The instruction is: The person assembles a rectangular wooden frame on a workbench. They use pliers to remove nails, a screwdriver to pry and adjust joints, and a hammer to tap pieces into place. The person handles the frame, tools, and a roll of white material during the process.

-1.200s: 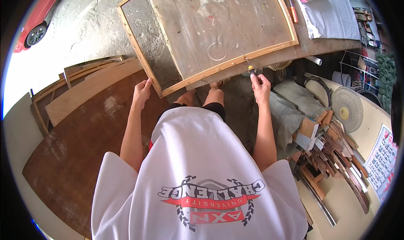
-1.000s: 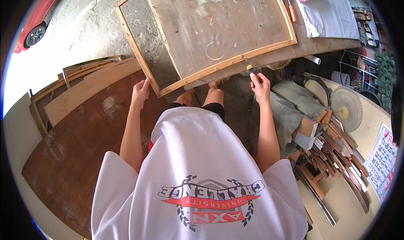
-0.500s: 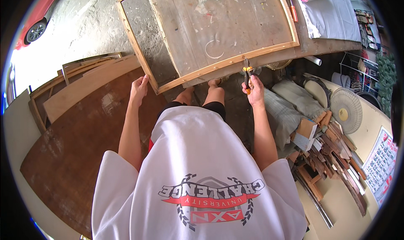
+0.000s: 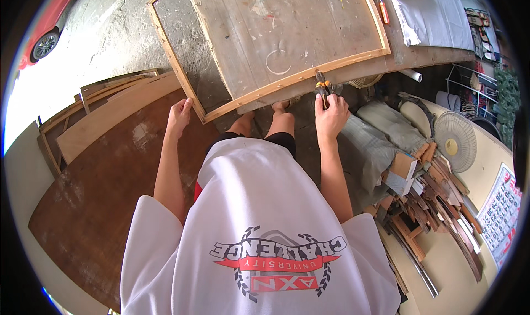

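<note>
A light wooden frame [image 4: 259,98] lies on a worn worktable [image 4: 259,33], its left part sticking out past the table's edge. Fingers of my left hand [image 4: 179,116] are closed on the frame's left bar, close to the near corner. In my right hand [image 4: 332,116] is a pair of pliers [image 4: 322,85] with black and orange-yellow handles. Their jaws point away from me and meet the near bar of the frame, toward its right side. Small bits stick up along that bar; they are too small to name.
An orange-handled screwdriver [image 4: 384,12] and white cloth [image 4: 433,19] lie on the table's right side. A large brown board [image 4: 110,177] leans at my left. Wood offcuts [image 4: 436,204], covered bundles and a fan [image 4: 454,142] stand at my right. A red car [image 4: 47,25] is at far left.
My right hand has turned and moved the pliers up to the frame's near bar, its fingers wrapping further over the handles. The frame and my left hand have shifted slightly left.
</note>
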`<state>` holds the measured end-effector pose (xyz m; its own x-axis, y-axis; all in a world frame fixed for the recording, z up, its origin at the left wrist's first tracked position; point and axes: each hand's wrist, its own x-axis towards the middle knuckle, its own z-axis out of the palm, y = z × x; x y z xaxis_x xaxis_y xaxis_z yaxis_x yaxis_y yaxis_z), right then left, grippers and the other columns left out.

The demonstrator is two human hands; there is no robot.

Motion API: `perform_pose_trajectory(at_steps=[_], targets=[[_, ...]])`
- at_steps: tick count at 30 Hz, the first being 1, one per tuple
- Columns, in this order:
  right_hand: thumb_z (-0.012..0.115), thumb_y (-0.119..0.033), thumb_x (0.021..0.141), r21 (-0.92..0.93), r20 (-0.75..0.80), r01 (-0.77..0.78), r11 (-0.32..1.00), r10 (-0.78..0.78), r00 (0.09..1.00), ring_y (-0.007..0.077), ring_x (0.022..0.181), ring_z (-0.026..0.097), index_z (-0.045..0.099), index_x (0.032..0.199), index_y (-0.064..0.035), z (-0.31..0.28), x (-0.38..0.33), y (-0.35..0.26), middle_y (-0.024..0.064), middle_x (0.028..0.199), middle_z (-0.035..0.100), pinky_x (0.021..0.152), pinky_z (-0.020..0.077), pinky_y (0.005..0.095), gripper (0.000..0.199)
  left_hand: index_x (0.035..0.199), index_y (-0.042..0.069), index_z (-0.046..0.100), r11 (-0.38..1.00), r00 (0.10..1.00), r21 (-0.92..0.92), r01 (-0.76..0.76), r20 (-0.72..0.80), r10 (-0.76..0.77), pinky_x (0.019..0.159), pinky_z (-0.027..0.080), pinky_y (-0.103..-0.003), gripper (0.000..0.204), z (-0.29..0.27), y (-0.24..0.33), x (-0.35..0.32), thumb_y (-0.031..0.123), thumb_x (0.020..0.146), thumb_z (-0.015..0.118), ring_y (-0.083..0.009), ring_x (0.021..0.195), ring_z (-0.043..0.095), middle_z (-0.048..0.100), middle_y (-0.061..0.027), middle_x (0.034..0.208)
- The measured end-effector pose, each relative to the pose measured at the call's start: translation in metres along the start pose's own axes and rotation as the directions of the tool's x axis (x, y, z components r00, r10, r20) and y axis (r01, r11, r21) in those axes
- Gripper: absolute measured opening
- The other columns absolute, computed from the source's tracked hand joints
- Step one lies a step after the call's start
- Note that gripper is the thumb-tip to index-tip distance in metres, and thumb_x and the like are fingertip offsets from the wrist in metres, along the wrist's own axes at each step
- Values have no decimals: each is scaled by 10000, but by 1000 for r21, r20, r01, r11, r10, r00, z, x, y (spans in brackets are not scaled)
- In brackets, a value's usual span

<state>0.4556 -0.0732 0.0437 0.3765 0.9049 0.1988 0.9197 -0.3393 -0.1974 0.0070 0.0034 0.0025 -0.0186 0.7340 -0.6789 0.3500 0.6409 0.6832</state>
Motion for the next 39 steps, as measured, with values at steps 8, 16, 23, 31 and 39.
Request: perform_pose_trajectory(at_steps=[8,16,23,31,39], targets=[[710,-338,937,283,125,-325,903,301,945,399,702,650,631,808,-8,-2,14,-28,178,741,657,660,500,492,363,886,36,679,994,998,103,32,54,-37,478,333,-278,386,-10,3,7,380,1050,623,-61,524,402,485,59,617],[737,-303,920,258,49,-234,937,229,972,379,693,648,623,817,-37,9,10,-22,129,752,676,633,515,481,307,1108,70,751,776,885,579,-250,-188,426,668,544,-411,418,57,101,-26,423,889,787,-294,690,700,701,-190,752],[813,-238,852,11,-168,199,980,-195,966,314,832,612,598,803,-106,25,1,16,58,812,630,723,500,450,257,1320,107,619,420,798,687,-593,435,417,750,582,-503,531,204,149,-7,403,896,739,-399,841,736,727,-220,833],[790,-241,864,92,-73,154,984,-148,986,323,828,620,613,862,-86,14,12,8,71,822,634,698,485,437,236,1127,66,648,421,762,648,-635,435,480,728,586,-507,284,219,140,5,204,885,703,-412,816,730,734,-210,859],[750,-224,959,640,469,-430,637,119,875,94,527,465,547,788,-62,19,30,40,-47,638,538,499,378,283,311,1167,79,650,453,791,654,-605,429,436,771,584,-499,333,218,146,2,216,871,719,-405,832,729,737,-202,861]])
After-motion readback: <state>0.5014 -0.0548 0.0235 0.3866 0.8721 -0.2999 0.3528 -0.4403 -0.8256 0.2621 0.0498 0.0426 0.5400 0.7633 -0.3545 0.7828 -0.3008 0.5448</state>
